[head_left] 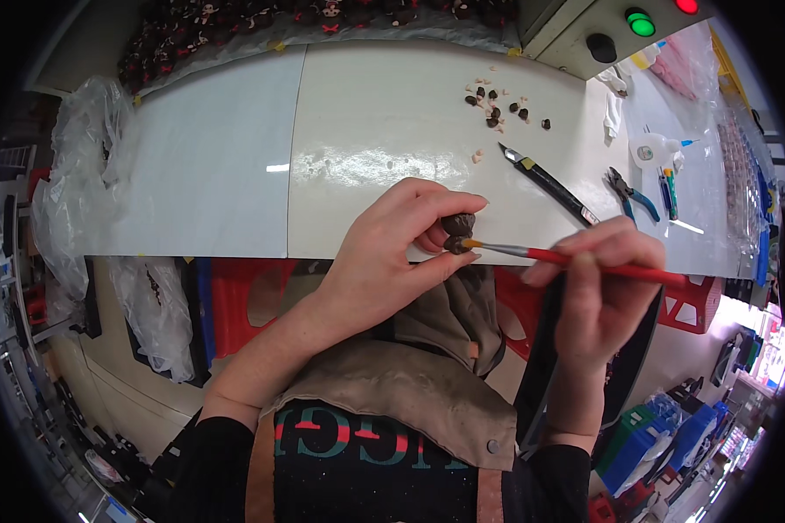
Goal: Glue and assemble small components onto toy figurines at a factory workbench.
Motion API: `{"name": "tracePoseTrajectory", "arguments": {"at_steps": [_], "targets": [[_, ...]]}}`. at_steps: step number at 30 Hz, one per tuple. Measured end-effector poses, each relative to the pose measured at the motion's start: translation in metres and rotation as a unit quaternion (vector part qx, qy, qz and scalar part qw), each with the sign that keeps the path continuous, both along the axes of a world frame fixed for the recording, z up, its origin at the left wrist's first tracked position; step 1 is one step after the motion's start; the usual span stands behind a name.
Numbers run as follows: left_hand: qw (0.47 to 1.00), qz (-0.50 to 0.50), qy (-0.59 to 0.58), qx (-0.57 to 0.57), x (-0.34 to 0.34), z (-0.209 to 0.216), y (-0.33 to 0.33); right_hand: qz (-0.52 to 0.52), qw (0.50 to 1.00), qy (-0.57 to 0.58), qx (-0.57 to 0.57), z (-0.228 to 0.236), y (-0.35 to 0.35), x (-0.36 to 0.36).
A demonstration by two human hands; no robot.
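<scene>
Between the thumb and fingers of my left hand is a small dark brown moulded piece, held over the table's front edge. It looks like a doll's head or hair part, but its exact kind is too small to tell. My right hand is closed round a paintbrush with a red handle. The brush's tan bristle tip touches the lower part of the brown piece. Beyond the hands, a black utility knife lies slantwise on the table, its blade pointing away to the left.
Small brown and pale bits lie scattered at the back. Blue-handled pliers, pens and a white bottle are on the right. Dark figurines line the back. Clear plastic bags hang at the left edge.
</scene>
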State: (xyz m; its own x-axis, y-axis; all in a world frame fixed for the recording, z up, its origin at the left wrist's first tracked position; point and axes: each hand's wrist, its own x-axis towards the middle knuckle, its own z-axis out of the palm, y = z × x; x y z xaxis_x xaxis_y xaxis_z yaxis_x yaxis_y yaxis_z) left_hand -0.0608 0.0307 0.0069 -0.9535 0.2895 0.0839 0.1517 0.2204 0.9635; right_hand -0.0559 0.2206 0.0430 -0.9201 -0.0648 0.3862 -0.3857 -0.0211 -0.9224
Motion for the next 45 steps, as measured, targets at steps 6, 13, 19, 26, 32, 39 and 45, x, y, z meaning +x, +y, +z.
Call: {"name": "tracePoseTrajectory", "arguments": {"at_steps": [6,13,19,26,32,39,45], "targets": [[1.0,-0.004,0.008,-0.005,-0.003,0.006,-0.004,-0.06,0.994,-0.034,0.085,0.01,0.014,-0.004],[0.967,-0.077,0.233,-0.067,0.01,0.02,0.039,-0.001,0.968,-0.241,0.068,-0.013,0.011,0.041],[0.953,-0.22,0.145,-0.148,-0.001,0.035,0.028,-0.005,0.913,-0.393,0.112,-0.049,0.107,0.088],[0.905,0.107,0.231,-0.341,-0.158,0.063,-0.066,-0.283,0.792,-0.451,0.3,-0.155,0.317,0.199],[0.786,0.285,0.295,-0.463,-0.269,0.04,-0.123,-0.359,0.806,-0.317,0.348,-0.078,0.277,0.142],[0.782,0.288,0.321,-0.451,-0.278,0.037,-0.127,-0.214,0.887,-0.104,0.395,-0.002,0.11,0.01],[0.995,0.097,0.029,-0.019,-0.167,0.061,-0.072,-0.17,0.844,0.063,0.505,-0.016,0.075,-0.065]]}}
